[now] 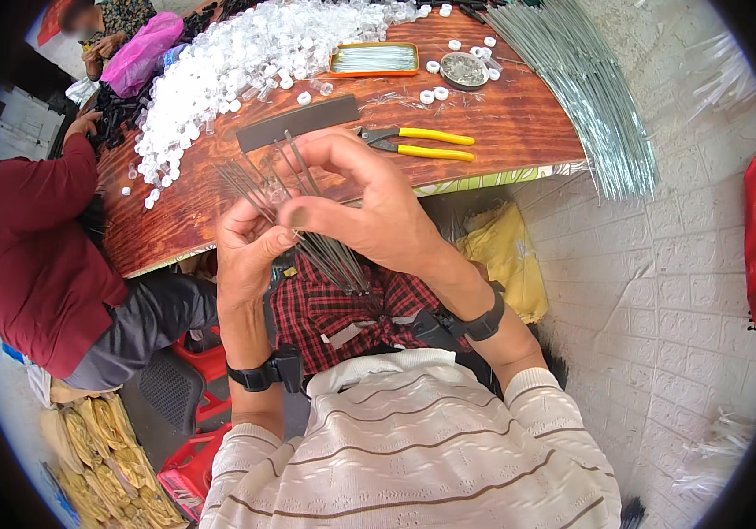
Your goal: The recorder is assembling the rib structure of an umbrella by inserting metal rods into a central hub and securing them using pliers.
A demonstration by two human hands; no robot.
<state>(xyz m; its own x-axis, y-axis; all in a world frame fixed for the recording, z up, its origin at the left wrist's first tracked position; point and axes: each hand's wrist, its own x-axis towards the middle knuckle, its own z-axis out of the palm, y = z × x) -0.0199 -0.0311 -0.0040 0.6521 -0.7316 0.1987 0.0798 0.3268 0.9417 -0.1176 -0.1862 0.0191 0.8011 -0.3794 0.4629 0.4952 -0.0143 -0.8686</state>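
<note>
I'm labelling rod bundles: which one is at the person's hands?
The shorter, darker rods, gripped by the left hand; the longer, silvery bundle lies across the right end of the table, overhanging it.

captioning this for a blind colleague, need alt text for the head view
A person's left hand grips thin dark rods while the right hand curves over them, at a wooden table. On it lie a heap of white and clear pieces, yellow-handled pliers and silvery rods; a co-worker sits at left.

The rods (334, 263) look dull metal, the tabletop (528, 115) glossy wood.
</note>
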